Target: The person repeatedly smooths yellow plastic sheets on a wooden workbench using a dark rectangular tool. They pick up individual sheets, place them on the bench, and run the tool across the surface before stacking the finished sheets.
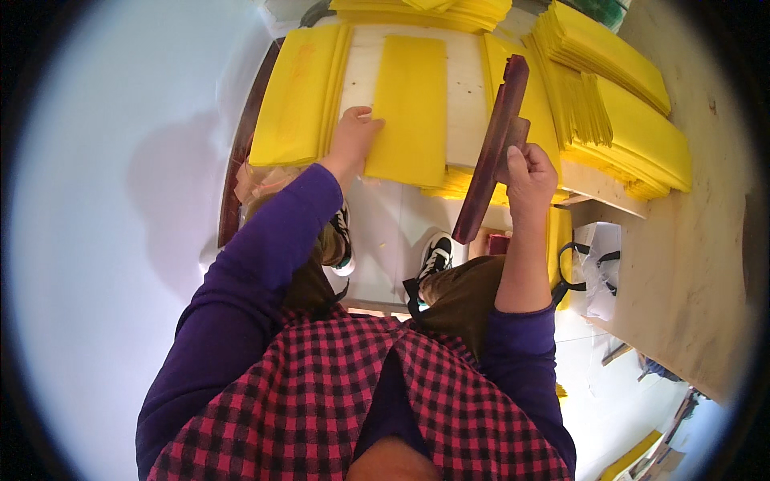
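Note:
My left hand (353, 144) is closed at the left edge of a long yellow sheet (411, 112), fingertips and thumb pinching its border. The sheet lies lengthwise on a pale wooden board (465, 104), its near end reaching the board's front edge. In my right hand (531, 180) is a long dark red bar tool (491, 152) with a short brown block handle (517, 140); fingers and thumb wrap the handle. The bar is held up at a tilt, apart from the sheet. The fingers' undersides are hidden.
Folded yellow stacks lie left (297, 96) and right (634, 120) of the sheet, with another stack (425, 12) at the far side. A plywood panel (674, 264) stands at the right. Below the board are my shoes (437, 256) and a white bag with black straps (597, 268).

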Action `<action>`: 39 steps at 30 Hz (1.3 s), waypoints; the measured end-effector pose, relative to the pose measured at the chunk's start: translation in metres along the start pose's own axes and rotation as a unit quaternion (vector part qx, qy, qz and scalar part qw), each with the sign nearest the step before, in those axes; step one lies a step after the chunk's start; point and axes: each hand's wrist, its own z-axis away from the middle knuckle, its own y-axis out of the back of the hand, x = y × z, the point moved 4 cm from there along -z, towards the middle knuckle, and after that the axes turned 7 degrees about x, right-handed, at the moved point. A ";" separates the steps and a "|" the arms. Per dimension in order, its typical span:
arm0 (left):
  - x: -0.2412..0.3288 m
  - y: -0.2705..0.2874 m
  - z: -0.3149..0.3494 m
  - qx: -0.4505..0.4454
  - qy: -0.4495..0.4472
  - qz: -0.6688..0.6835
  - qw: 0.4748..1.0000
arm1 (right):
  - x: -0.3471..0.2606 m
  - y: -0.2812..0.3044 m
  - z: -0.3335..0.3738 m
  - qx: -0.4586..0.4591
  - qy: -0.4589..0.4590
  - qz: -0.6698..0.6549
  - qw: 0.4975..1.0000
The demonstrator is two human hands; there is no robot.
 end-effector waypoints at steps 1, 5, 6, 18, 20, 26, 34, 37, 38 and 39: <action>-0.001 0.003 0.004 0.005 -0.020 -0.010 1.000 | -0.002 -0.005 -0.001 -0.009 0.005 0.012 1.000; -0.012 0.015 0.036 0.030 -0.046 0.038 0.998 | -0.010 -0.029 -0.017 -0.028 0.049 0.214 0.975; -0.018 0.019 0.047 0.042 -0.018 0.056 0.997 | -0.012 -0.037 -0.019 -0.037 0.069 0.249 0.965; -0.074 0.020 0.071 -0.075 0.186 0.175 0.964 | 0.014 -0.147 -0.082 -0.162 0.129 0.538 0.817; -0.076 0.017 0.070 -0.086 0.203 0.188 0.957 | 0.018 -0.159 -0.087 -0.162 0.144 0.554 0.804; -0.074 0.016 0.069 -0.060 0.180 0.159 0.969 | 0.024 -0.177 -0.089 -0.198 0.079 0.605 0.767; -0.073 0.016 0.071 -0.052 0.174 0.163 0.970 | 0.034 -0.189 -0.090 -0.198 0.056 0.645 0.736; -0.073 0.016 0.071 -0.047 0.175 0.162 0.970 | 0.037 -0.190 -0.091 -0.202 0.055 0.642 0.737; -0.073 0.016 0.071 -0.045 0.176 0.163 0.970 | 0.037 -0.190 -0.091 -0.203 0.058 0.649 0.731; -0.073 0.016 0.071 -0.045 0.176 0.162 0.970 | 0.037 -0.190 -0.091 -0.205 0.061 0.656 0.724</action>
